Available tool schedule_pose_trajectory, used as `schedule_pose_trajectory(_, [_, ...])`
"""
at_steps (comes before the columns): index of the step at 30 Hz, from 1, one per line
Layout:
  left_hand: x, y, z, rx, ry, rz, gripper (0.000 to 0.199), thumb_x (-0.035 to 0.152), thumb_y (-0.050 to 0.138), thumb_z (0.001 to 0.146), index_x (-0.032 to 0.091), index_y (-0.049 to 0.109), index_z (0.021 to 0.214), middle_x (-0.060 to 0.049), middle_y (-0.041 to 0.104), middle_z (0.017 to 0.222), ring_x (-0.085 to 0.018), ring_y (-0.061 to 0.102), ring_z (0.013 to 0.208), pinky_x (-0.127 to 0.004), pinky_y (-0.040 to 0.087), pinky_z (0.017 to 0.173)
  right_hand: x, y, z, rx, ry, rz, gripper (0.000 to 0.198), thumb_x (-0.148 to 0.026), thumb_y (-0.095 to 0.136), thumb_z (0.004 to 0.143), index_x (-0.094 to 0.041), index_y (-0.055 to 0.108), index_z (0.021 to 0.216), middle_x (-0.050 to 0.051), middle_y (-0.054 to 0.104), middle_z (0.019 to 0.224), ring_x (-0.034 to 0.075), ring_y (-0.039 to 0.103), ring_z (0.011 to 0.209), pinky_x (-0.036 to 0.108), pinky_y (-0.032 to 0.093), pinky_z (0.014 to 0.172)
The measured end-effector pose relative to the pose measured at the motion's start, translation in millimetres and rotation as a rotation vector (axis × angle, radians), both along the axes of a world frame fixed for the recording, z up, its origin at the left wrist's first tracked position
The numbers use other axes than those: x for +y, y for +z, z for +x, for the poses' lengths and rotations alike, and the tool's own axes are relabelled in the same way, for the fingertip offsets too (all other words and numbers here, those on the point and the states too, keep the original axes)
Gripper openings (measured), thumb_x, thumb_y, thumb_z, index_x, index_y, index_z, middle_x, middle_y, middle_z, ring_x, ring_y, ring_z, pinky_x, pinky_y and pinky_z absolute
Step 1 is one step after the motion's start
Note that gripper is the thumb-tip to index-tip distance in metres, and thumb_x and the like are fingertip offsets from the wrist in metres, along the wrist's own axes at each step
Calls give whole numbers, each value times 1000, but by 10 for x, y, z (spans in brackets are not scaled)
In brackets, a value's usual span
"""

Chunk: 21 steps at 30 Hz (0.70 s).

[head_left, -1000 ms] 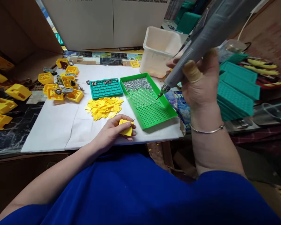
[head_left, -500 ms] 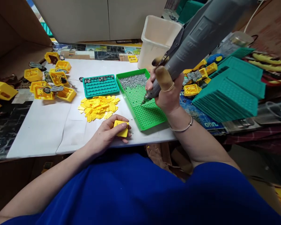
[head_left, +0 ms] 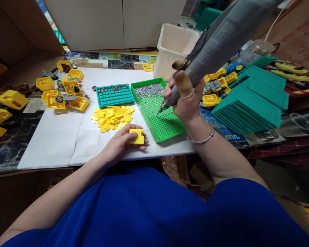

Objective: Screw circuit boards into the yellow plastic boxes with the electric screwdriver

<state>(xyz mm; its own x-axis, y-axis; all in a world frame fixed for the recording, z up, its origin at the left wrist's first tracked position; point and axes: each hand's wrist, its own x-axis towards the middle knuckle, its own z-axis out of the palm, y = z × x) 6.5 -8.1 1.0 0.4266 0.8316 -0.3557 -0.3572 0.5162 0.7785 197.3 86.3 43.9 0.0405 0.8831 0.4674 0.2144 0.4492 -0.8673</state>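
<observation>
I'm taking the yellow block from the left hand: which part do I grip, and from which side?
Probably pinch the yellow block across its near and far edges at the right end, coming from above right. The left hand covers its left side, thumb on the upper face, leaving that squarish end more exposed; fingertips show just beyond it, so avoid those.

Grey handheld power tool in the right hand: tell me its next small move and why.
Perhaps ease the grey handheld power tool in the right hand toward the perforated green plastic tray: its thin tip points there, while the left hand holds the yellow plastic piece apart from it. Tip contact is unclear.
</observation>
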Motion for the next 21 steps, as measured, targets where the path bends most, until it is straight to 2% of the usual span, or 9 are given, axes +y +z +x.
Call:
schedule_pose_trajectory(3, [8, -35, 1, -28, 23, -14, 26, 22, 66, 79, 14, 55, 102, -8, 70, 89, -24, 72, 85, -39, 59, 74, -176, 268, -137, 96, 23, -19, 51, -75, 56, 76, -28, 37, 77, -3, 45, 65, 13, 47, 53, 32, 44, 54])
schedule_pose_trajectory(6, [6, -61, 7, -48, 27, -9, 26, 22, 66, 79, 14, 56, 102, -7, 70, 87, -21, 72, 82, -38, 59, 74, -372, 413, -305, 159, 113, -40, 58, -82, 52, 70, -28, 33, 76, -3, 40, 63, 14, 45, 48, 34, 42, 50])
schedule_pose_trajectory(9, [-2, -64, 7, -62, 31, -4, 27, 23, 66, 79, 15, 55, 103, -6, 70, 85, -20, 72, 81, -36, 58, 74, -521, 398, -435, 126, 170, -110, 59, -85, 49, 71, -28, 35, 82, -4, 38, 58, 17, 49, 48, 35, 45, 51])
schedule_pose_trajectory(13, [-12, -56, 6, -73, 32, 5, 25, 23, 65, 80, 15, 54, 102, -6, 69, 82, -19, 71, 78, -34, 58, 72, -567, 294, -497, 192, 231, -122, 55, -79, 60, 71, -30, 40, 87, -5, 41, 55, 17, 50, 46, 35, 45, 50])
schedule_pose_trajectory(18, [-21, -64, 17, -48, 29, 12, 23, 23, 65, 81, 15, 56, 100, -6, 68, 82, -19, 70, 76, -35, 59, 70, -543, 251, -511, 235, 276, -142, 48, -69, 69, 71, -29, 44, 79, -6, 43, 53, 14, 46, 44, 32, 44, 48])
schedule_pose_trajectory(21, [-22, -63, 17, -29, 37, 20, 18, 21, 64, 80, 15, 58, 96, -5, 67, 80, -19, 69, 73, -33, 59, 66, -556, 243, -521, 123, 290, -137, 54, -77, 60, 72, -28, 37, 74, -5, 43, 55, 14, 46, 44, 33, 45, 47])
